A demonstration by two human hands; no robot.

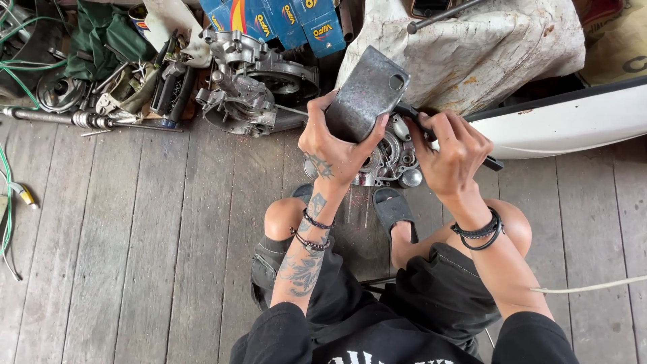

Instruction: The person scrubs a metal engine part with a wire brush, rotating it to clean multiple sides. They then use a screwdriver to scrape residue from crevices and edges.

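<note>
Plank floor point(135, 236), left hand point(335, 145) grip closed on metal plate point(367, 91), right hand point(453, 154) grip closed on black tool point(492, 162), engine case point(391, 158) beneath.

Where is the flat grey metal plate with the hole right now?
In the head view, the metal plate sits upper centre, held upright in the left hand, just above the engine casing and beside the right hand.

You sit over a gray wooden plank floor point(135, 222). On it lie a metal engine part point(253, 81), blue boxes point(283, 20) and a green wire point(7, 202).
</note>
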